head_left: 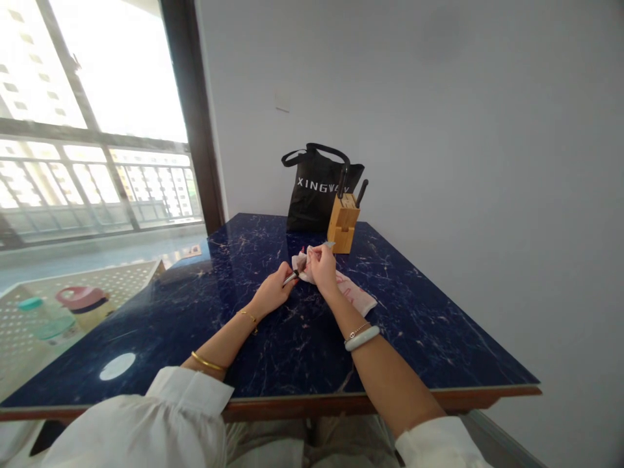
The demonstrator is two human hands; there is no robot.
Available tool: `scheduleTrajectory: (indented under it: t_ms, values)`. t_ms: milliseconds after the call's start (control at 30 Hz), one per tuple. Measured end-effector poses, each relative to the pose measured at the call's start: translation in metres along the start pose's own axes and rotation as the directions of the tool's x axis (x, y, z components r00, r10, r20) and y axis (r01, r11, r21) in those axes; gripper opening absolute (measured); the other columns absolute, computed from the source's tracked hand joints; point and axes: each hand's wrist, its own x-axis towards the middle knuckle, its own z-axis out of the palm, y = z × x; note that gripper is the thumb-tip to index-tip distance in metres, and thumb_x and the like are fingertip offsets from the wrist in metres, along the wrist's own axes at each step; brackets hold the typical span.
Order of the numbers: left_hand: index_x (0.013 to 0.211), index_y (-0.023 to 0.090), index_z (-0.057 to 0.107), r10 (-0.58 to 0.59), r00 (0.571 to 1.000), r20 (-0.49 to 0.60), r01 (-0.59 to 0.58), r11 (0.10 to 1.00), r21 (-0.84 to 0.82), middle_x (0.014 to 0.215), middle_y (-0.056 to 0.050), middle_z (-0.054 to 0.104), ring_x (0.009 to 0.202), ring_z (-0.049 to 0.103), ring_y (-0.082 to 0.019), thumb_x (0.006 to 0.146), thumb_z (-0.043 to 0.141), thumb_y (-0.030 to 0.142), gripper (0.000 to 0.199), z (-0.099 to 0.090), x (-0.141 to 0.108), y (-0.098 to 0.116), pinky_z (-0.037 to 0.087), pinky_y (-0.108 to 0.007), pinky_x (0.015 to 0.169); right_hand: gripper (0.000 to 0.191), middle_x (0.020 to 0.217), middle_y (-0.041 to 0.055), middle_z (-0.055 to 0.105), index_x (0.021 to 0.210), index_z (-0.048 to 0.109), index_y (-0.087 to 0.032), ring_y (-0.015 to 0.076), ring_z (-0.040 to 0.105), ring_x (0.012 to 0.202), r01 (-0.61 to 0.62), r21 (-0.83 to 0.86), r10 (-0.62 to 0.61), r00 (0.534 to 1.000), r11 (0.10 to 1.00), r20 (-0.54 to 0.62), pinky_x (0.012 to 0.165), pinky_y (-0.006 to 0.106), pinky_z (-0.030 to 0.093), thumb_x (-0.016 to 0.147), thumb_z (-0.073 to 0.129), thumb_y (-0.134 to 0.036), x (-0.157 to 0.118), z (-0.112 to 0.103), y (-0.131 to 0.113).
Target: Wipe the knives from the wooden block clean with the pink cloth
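Over the middle of the dark blue marbled table, my left hand (273, 290) is closed around a silver handle (291, 278) that looks like a knife's. A pink and white cloth (358, 296) lies partly on the table, its upper part bunched at my right hand (322, 265), whose fingers pinch it. A bit of grey blade (331, 244) shows just beyond the right fingers; the rest is covered by cloth and hand. Behind the hands stands a wooden knife block (342, 224) with black-handled knives in it.
A black bag (312, 198) with white lettering stands behind the block, near the wall. At the left, beside the table, a perforated white basket (141, 278) holds a pink-lidded container (84, 298) and a teal-capped bottle (51, 325).
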Motion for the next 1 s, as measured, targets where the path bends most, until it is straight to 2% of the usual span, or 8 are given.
scheduleTrajectory:
  t_ms: [67,200,400,567,633,767,900,1000]
  values:
    - [0.080,0.023,0.036,0.013,1.000,0.006,-0.013,0.999,0.038,0.069,0.001,0.055,0.061,0.054,-0.017,0.078,0.042,0.028,0.008,-0.001,-0.001,0.002,0.033,-0.024,0.055,0.008,0.074,0.0030,0.054,0.072,0.049,-0.020,0.0159,0.052,0.073,0.016,0.000,-0.016,0.999,1.000,0.028,0.069,0.028,0.041,0.078,0.044,-0.023,0.000,-0.001,0.000]
    - [0.080,0.024,0.036,0.003,1.000,-0.001,-0.003,0.995,0.099,0.070,-0.001,0.055,0.063,0.055,-0.018,0.079,0.041,0.029,0.007,-0.004,-0.002,0.002,0.034,-0.025,0.056,0.009,0.076,0.0028,0.054,0.072,0.052,-0.020,0.0149,0.052,0.075,0.150,0.033,-0.153,0.971,0.988,0.182,0.071,0.026,0.041,0.078,0.045,-0.023,-0.002,-0.001,-0.004]
    - [0.081,0.023,0.036,0.010,1.000,-0.007,-0.009,0.993,0.119,0.071,0.000,0.056,0.064,0.056,-0.018,0.080,0.041,0.030,0.008,-0.003,-0.001,0.000,0.034,-0.025,0.056,0.009,0.078,0.0049,0.054,0.077,0.052,-0.017,0.0160,0.051,0.077,0.086,-0.041,-0.082,0.994,0.995,0.070,0.074,0.028,0.041,0.079,0.043,-0.020,0.000,-0.003,0.000]
    - [0.081,0.023,0.038,0.000,1.000,0.003,0.000,0.993,0.116,0.073,-0.001,0.058,0.065,0.056,-0.018,0.080,0.042,0.027,0.006,-0.004,-0.001,-0.003,0.035,-0.024,0.057,0.011,0.081,0.0036,0.053,0.080,0.053,-0.017,0.0149,0.051,0.079,0.196,0.014,-0.193,0.949,0.981,0.249,0.074,0.026,0.041,0.074,0.045,-0.014,-0.004,0.005,-0.001]
    - [0.081,0.023,0.039,0.008,1.000,-0.006,-0.007,0.993,0.117,0.072,0.000,0.057,0.063,0.056,-0.017,0.079,0.043,0.028,0.006,-0.005,-0.002,-0.003,0.034,-0.024,0.056,0.012,0.082,0.0045,0.053,0.080,0.053,-0.017,0.0155,0.050,0.080,0.180,-0.006,-0.175,0.963,0.984,0.205,0.075,0.027,0.041,0.073,0.044,-0.013,-0.001,0.004,0.001]
    - [0.080,0.023,0.041,0.010,1.000,-0.003,-0.009,0.996,0.085,0.066,0.002,0.055,0.057,0.052,-0.015,0.079,0.044,0.032,0.010,-0.006,-0.003,-0.001,0.031,-0.023,0.052,0.013,0.082,0.0067,0.054,0.081,0.052,-0.016,0.0174,0.050,0.080,0.000,-0.072,-0.002,1.000,0.997,-0.027,0.077,0.031,0.039,0.074,0.041,-0.013,0.013,-0.013,0.019]
    - [0.076,0.022,0.043,-0.031,0.999,0.010,0.032,0.997,-0.070,0.059,0.005,0.052,0.052,0.048,-0.012,0.077,0.047,0.035,0.014,-0.004,-0.004,0.002,0.030,-0.022,0.049,0.011,0.082,0.0071,0.055,0.082,0.050,-0.016,0.0177,0.051,0.079,-0.157,-0.053,0.144,0.970,0.986,-0.195,0.076,0.032,0.039,0.077,0.041,-0.020,0.024,-0.029,0.040]
    - [0.074,0.021,0.044,-0.069,0.998,-0.005,0.066,0.967,-0.247,0.057,0.005,0.053,0.050,0.047,-0.011,0.076,0.048,0.038,0.018,-0.001,-0.003,0.002,0.032,-0.021,0.048,0.013,0.083,0.0063,0.056,0.086,0.049,-0.016,0.0168,0.051,0.078,-0.188,-0.003,0.183,0.958,0.982,-0.221,0.075,0.031,0.039,0.078,0.041,-0.024,0.025,-0.029,0.042]
